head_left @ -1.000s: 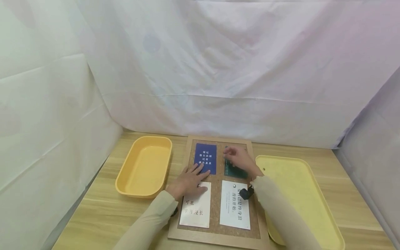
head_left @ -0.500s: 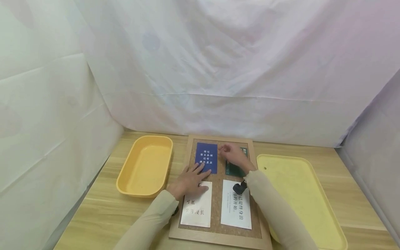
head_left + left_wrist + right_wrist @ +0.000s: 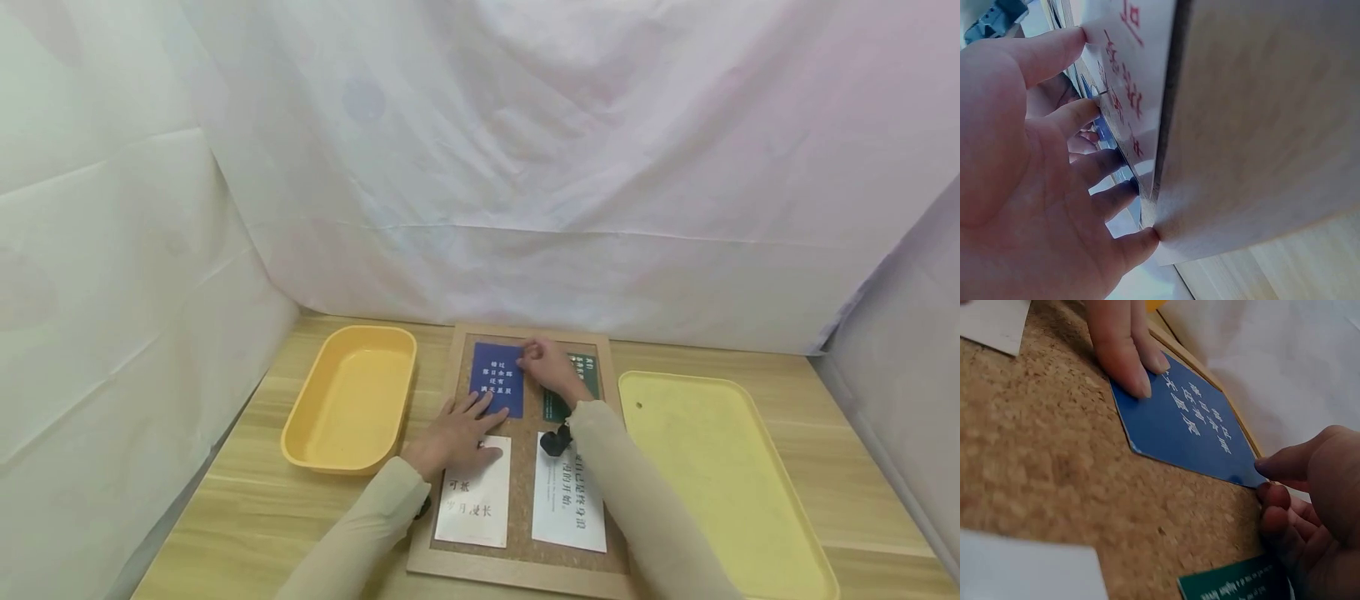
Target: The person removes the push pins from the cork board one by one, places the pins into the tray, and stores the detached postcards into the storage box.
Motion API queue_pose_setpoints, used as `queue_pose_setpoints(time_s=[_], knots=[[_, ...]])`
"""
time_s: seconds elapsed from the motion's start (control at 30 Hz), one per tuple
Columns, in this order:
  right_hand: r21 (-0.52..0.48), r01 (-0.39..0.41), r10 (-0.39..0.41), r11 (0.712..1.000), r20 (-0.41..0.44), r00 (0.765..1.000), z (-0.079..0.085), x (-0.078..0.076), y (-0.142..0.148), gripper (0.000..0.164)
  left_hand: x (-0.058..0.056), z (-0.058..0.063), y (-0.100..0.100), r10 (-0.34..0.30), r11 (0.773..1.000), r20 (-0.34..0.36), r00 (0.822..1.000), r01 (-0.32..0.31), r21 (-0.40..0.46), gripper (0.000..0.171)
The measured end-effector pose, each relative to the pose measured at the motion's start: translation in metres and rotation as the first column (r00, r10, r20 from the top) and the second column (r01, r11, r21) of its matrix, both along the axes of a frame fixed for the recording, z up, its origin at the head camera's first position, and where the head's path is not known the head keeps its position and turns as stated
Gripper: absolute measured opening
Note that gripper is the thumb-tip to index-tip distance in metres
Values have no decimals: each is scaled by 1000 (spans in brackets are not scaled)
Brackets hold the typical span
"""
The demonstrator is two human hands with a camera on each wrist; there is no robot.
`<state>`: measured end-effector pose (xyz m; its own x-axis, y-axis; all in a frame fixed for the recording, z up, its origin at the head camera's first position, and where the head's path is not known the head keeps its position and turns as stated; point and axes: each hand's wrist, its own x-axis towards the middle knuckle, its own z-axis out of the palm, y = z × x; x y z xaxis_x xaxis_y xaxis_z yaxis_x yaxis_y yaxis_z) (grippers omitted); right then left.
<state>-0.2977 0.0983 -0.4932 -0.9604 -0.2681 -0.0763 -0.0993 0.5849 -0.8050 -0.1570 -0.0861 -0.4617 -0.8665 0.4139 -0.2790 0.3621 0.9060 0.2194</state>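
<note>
A framed corkboard (image 3: 521, 492) lies on the table with a blue card (image 3: 487, 354) with white lettering at its far left. My right hand (image 3: 549, 367) is at the blue card's far right corner; in the right wrist view its thumb (image 3: 1291, 461) lies on top of that corner, with curled fingers against the edge. Spread out flat, my left hand (image 3: 450, 437) has its fingertips on the near part of the blue card and covers part of a white card (image 3: 472, 525) below. A green card (image 3: 588, 367) is partly hidden behind my right hand.
Another white card (image 3: 581, 525) is on the board's near right, partly under a black wrist device (image 3: 556, 439). To the left stands a deep yellow tray (image 3: 348, 462); a flat pale-yellow tray (image 3: 705, 467) lies at the right. White cloth (image 3: 525, 167) hangs behind the table.
My right hand has moved left from over the green card to the blue card's far right corner, uncovering more of the green card. My left hand stays in place.
</note>
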Motion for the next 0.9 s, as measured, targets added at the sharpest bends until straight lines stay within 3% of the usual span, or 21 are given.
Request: queue_pose_setpoints(time_s=[0.2,0.9], knots=[[38,62,-61,997,-30,998,-6,0,-2,30,0,-1,1,1,1000,0,1000,-1,-1,61],[40,50,-49,998,-2,999,-11,-1,-6,35,-2,-3,-2,-10,1000,-8,1000,10,-27,62]])
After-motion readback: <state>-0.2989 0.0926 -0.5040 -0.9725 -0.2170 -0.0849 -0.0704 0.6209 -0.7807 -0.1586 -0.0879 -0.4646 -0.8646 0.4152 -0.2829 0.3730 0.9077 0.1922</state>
